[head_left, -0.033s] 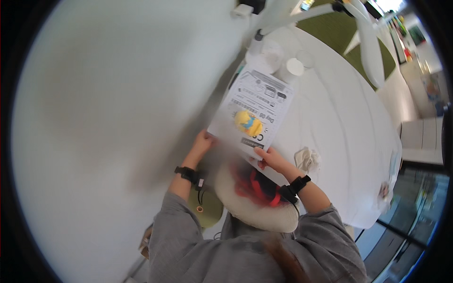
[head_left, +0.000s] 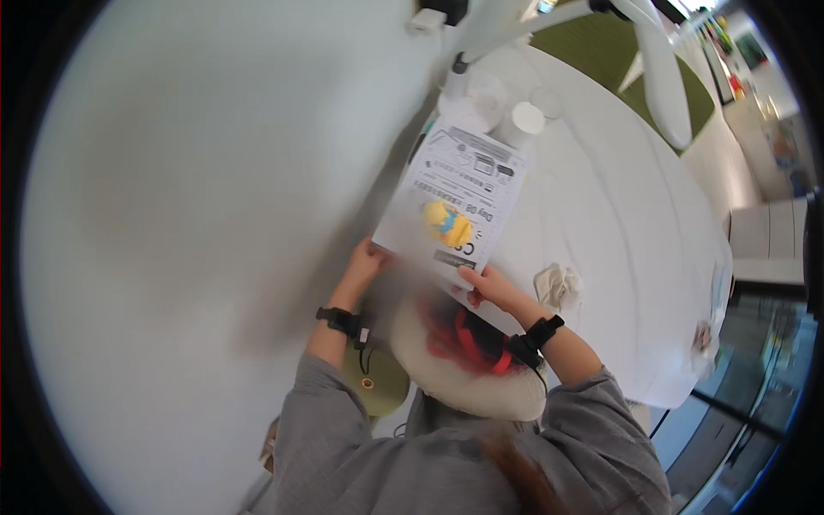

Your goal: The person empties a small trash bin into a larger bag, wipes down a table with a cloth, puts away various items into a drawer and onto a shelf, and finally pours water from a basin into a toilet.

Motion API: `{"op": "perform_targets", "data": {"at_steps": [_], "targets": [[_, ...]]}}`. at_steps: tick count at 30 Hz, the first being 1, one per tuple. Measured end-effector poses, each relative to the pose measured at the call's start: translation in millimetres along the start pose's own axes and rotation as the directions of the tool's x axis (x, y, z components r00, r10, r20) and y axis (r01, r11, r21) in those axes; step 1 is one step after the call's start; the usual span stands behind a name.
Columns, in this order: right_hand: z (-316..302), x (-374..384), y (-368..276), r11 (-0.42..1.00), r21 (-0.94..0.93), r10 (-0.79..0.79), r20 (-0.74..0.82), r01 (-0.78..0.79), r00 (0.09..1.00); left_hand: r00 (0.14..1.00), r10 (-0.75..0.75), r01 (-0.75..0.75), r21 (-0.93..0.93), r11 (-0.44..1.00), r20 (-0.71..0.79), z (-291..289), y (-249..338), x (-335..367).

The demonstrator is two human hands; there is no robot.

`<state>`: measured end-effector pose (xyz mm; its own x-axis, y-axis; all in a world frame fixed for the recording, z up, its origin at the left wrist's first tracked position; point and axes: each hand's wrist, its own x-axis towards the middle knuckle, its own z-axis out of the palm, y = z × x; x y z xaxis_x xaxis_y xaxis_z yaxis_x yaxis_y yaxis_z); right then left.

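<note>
A white printed sheet (head_left: 481, 184), with black drawings and text that read upside down from my side, lies near the table's left edge. My left hand (head_left: 367, 257) pinches its near left corner. The thumb of my right hand (head_left: 485, 286) presses on the near right corner, with the fingers curled underneath. Whether more sheets lie under it I cannot tell. On the paper rests a small yellow thing with a blue band (head_left: 448, 224), like a soft toy or crumpled lump; neither hand touches it. A hazy blur covers the sheet's near left part.
Beyond the sheet stand a white cylindrical container (head_left: 525, 120), a clear glass (head_left: 547, 103) and a white lamp (head_left: 665, 81). A crumpled white cloth or tissue (head_left: 558, 287) lies right of my right hand. A pale wall (head_left: 197, 189) borders the left; a cream cushion (head_left: 481, 399) covers my lap.
The whole view has shifted slightly. Both hands keep the same hold on the sheet, and the yellow thing stays in place on it.
</note>
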<state>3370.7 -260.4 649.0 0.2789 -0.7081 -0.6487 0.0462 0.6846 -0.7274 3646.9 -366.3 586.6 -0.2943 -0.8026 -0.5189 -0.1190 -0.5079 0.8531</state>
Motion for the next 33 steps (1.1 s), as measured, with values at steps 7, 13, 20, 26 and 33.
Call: {"op": "perform_targets", "data": {"at_steps": [7,13,20,26,33], "targets": [[-9.2,-3.3,4.5,0.78,-0.607,-0.158,-0.422,-0.149,0.893,0.943,0.236,-0.079,0.53,0.844,-0.235,-12.1,38.6,6.1],[4.8,2.7,2.4,0.925,-0.016,-0.369,-0.278,0.379,0.887,0.962,0.236,-0.269,0.607,0.747,0.136,30.7,88.0,20.9],[-20.4,-1.3,24.1,0.873,-0.259,-0.481,-0.318,0.413,0.817,0.987,0.104,-0.141,0.345,0.928,0.125,28.2,74.0,24.1],[-75.4,-99.3,32.6,0.459,-0.876,-0.756,-0.298,0.146,0.583,0.861,0.451,-0.268,0.546,0.794,-0.233,29.7,69.6,11.6],[-110.4,-119.0,95.2,0.265,-0.959,-0.834,-0.28,-0.099,0.476,0.579,0.788,-0.68,0.656,0.326,0.209,161.9,106.4,-88.5]]}}
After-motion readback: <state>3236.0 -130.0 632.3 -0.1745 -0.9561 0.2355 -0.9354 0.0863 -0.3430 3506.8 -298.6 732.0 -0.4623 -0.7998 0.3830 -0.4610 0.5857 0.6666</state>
